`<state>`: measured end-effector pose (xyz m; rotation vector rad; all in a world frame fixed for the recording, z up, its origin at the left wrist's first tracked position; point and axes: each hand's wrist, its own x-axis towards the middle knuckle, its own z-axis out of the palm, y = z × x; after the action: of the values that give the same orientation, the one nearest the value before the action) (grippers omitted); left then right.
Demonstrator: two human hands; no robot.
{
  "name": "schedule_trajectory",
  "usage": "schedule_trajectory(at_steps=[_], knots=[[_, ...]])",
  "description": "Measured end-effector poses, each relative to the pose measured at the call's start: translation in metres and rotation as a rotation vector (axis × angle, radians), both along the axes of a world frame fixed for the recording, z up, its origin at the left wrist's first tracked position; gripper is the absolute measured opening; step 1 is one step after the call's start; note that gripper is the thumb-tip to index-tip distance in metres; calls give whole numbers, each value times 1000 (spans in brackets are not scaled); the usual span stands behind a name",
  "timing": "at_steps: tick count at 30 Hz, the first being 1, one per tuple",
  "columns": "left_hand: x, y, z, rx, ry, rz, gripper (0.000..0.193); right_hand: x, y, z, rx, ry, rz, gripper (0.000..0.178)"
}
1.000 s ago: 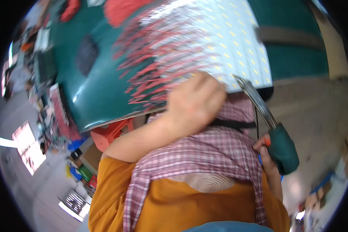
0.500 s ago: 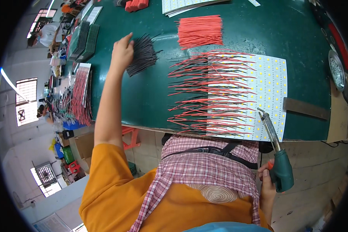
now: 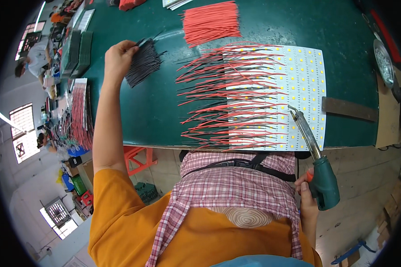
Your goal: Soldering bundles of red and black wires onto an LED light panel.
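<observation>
My left hand (image 3: 118, 62) is at the left end of a pile of black wires (image 3: 145, 63), its thumb and fingers pinched on wire at the pile's upper edge. How many strands it holds is too small to tell. My right hand (image 3: 304, 189) grips the green handle of a soldering iron (image 3: 308, 135), whose bent tip hovers over or touches a white LED board (image 3: 302, 80); which, I cannot tell. Rows of red and black wires (image 3: 209, 95) lie across the board's left part, their free ends hanging out over the green table.
A bundle of red wires (image 3: 211, 23) lies beyond the board. A dark flat metal bar (image 3: 348, 109) touches the board's right edge. At the far right stands a metal dish (image 3: 383, 62). Stacked dark trays (image 3: 81, 53) and wired boards (image 3: 79, 111) occupy the left side.
My left hand's fingers, stretched out beside the black wires before, have closed into a pinch at the pile's edge. The soldering iron stays over the board. The whole view has shifted slightly.
</observation>
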<state>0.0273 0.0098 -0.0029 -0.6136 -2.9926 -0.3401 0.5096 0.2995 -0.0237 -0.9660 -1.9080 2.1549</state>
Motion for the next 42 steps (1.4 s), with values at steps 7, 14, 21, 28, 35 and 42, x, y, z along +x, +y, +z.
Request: schedule_trajectory(at_steps=[7, 14, 21, 28, 35, 42], knots=[[-9, 0, 6, -62, -50, 41, 23, -4, 3, -8, 80, 90, 8, 26], [-39, -32, -4, 131, -155, -43, 21, 2, 5, -17, 155, 156, 34, 23], [-31, -30, 7, 275, -62, -128, 21, 5, 9, -26, 194, 218, 95, 39], [63, 40, 73, -587, 199, -439, 9, -1, 11, -25, 140, 200, 21, 22], [116, 62, 50, -1527, 152, -828, 6, -6, 4, -27, 102, 225, -13, 23], [106, 39, 27, -1360, 189, -705, 8, -11, 5, -18, 20, 175, -98, 20]])
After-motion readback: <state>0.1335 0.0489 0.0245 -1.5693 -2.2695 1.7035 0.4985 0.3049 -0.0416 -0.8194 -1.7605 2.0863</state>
